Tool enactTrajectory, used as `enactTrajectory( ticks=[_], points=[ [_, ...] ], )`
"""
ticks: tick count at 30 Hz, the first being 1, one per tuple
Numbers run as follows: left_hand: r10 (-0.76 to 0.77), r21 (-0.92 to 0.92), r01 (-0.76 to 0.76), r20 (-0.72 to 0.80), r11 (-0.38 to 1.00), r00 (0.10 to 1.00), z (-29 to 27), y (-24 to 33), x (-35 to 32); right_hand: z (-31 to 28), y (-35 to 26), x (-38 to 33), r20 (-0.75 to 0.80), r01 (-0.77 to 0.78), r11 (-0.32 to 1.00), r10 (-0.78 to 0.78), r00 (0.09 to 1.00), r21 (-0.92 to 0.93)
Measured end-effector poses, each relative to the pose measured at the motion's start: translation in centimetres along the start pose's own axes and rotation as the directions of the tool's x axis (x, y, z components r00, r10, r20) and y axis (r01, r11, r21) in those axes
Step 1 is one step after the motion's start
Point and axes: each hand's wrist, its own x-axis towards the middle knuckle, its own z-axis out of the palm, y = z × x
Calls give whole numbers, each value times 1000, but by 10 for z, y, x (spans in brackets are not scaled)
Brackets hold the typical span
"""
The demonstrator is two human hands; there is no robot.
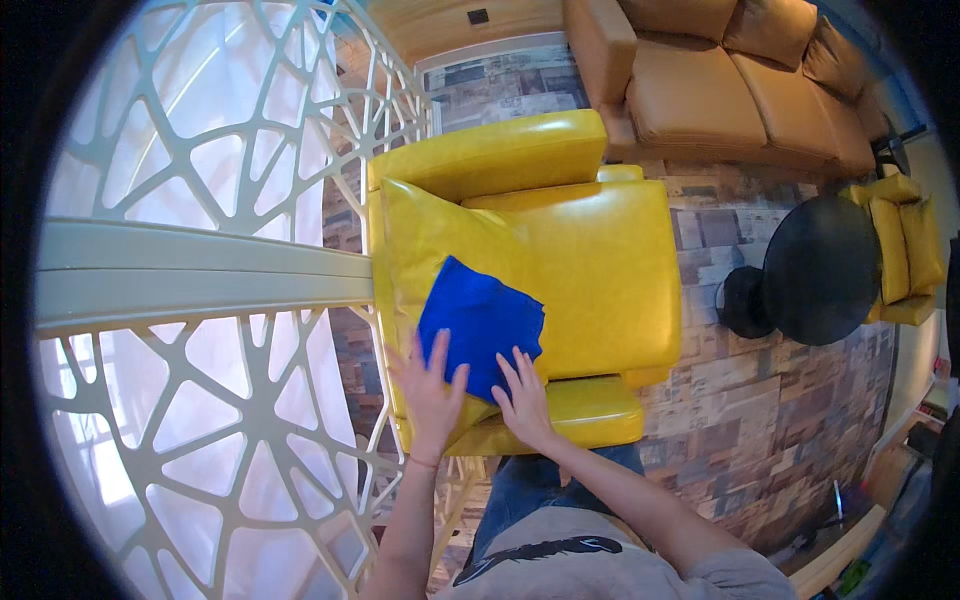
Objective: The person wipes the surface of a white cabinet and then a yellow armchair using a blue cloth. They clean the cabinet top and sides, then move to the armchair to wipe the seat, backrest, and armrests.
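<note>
A blue cloth (482,318) lies spread over the back cushion of a yellow armchair (600,270). At the cloth's near left edge, my left hand (432,395) is open with its fingers spread, slightly blurred at the thumb side. My right hand (523,400) rests against the near right edge of the cloth, fingers stretched out and apart. Neither hand grips the cloth; the fingertips lie on or just at its border. Part of the cushion under the cloth is hidden.
A white lattice screen (205,270) stands close on the left, beside the chair's back. Beyond the chair, a brown sofa (700,100) is at the far right. A round black table (820,270) and a second yellow armchair (905,245) stand to the right on the patterned floor (740,400).
</note>
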Motion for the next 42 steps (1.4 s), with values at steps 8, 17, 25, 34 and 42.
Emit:
enactTrajectory(
  ticks=[8, 17, 25, 34, 42],
  points=[
    [159, 220, -172, 76, 960, 984, 75, -10, 101, 53, 23, 102, -2, -24, 996, 23, 1000, -81],
    [84, 350, -89, 30, 932, 996, 76, -12, 95, 22, 33, 158, -20, 135, 986, -137, 990, -94],
    [35, 267, -141, 366, 953, 930, 58, 0, -29, 25, 106, 12, 107, 211, 973, -200, 974, -97],
    [380, 77, -415, 283, 906, 881, 78, 19, 23, 15, 137, 3, 39, 12, 996, -8, 999, -94],
    [458, 50, -462, 74, 885, 886, 152, 82, 150, -80, 175, 91, -319, -171, 970, 219, 922, 171]
  ],
)
